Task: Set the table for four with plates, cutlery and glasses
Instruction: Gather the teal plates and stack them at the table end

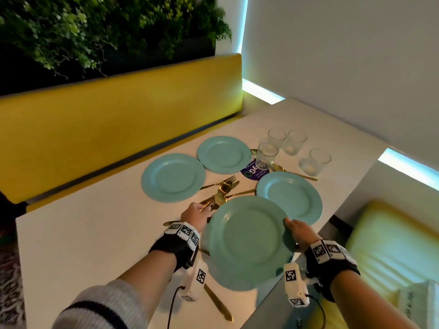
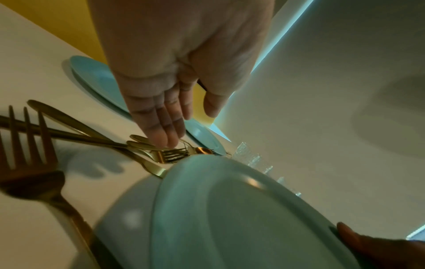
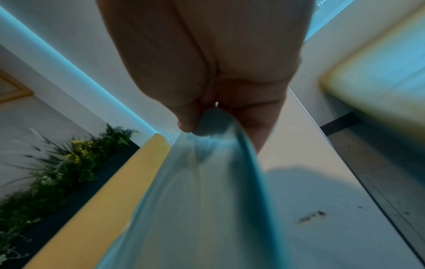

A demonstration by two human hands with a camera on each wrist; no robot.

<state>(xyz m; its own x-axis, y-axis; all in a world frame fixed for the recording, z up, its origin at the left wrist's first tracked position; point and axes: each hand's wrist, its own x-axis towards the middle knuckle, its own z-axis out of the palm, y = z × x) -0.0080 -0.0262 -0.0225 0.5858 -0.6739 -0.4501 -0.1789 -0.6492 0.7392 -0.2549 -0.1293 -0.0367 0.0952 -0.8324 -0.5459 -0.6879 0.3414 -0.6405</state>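
Stretching beyond both hands, the pale rectangular surface (image 1: pixel 99 233) is carrying three round teal plates, the nearest (image 1: pixel 291 194) just past the right hand (image 1: pixel 300 231). That hand is pinching the rim of a fourth round teal plate (image 1: pixel 247 241), holding it raised and tilted, probably to carry it to a free place. The left hand (image 1: pixel 194 216), fingers straight, is touching the heap of gold metal cutlery (image 1: pixel 222 193), likely sorting it. Four clear glass tumblers (image 1: pixel 294 148) are standing farther off. A purple round label (image 1: pixel 253 172) beneath one is showing letters I cannot read reliably.
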